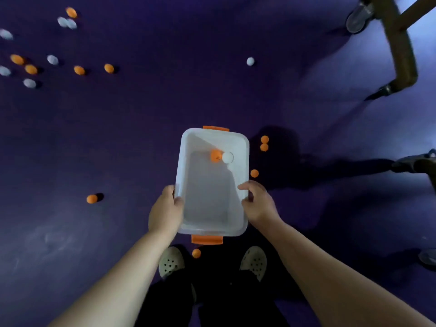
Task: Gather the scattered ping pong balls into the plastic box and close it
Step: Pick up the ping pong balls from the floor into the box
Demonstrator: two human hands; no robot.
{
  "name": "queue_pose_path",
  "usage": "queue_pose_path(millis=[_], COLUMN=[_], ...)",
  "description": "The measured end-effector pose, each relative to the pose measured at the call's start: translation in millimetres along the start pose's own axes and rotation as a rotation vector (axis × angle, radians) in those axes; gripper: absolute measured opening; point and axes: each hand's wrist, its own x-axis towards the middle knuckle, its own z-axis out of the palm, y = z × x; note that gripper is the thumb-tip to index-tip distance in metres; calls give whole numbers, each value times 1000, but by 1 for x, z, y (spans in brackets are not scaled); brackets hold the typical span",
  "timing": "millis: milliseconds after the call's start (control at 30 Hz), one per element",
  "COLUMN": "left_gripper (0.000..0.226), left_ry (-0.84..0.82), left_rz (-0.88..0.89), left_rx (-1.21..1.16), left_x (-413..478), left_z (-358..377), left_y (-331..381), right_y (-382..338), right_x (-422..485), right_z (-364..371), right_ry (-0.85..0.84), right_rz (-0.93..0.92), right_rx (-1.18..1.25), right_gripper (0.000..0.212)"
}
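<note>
We hold the lidless translucent rectangular plastic box level above the purple floor, left hand and right hand each clamping a long rim, keeping its orange ball and white ball inside.

- plastic box: translucent white, orange latches (both ends)
- ping pong balls: some orange, some white
- floor: deep purple
- shoes: pale, dotted with holes

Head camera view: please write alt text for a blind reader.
Two bare hands, left hand and right hand, hold an open translucent plastic box containing one orange ball and one white ball; others lie scattered on the purple floor.
</note>
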Motion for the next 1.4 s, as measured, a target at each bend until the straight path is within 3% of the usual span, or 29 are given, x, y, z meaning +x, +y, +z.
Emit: queue_pose_path(millis=[333, 700, 867, 933, 1033, 1133, 1200, 1300, 1400], left_gripper=[29, 27, 24, 25, 36, 47, 50, 51, 52], left_ry=[82, 207, 252, 226, 186, 182, 192, 213, 195], left_rz=[31, 206, 263, 323, 416, 457, 481, 516, 487], left_rx=[81, 123, 156, 191, 258, 338, 375, 424, 431], left_x=[132, 210, 220, 221, 223, 221, 218, 209, 202], left_z=[139, 177, 178, 177, 170, 156, 146, 134, 131], left_y=[-87, -117, -126, -130, -134, -136, -137, -141, -151], right_y=[108, 151, 161, 179, 218, 246, 259, 263, 231], right_x=[135, 202, 212, 225, 253, 268, 272, 268, 251], right_z=[104, 154, 159, 152, 130, 116, 114, 114, 118], right_ry=[30, 131, 224, 349, 436, 290, 119, 71, 326], right_rz=[-41, -240, -387, -438, -452, -317, -262, -258, -469], right_rx=[100, 141, 150, 19, -384, -746, -825, -719, -362], right_gripper=[43, 32, 38, 36, 35, 47, 54, 51, 41])
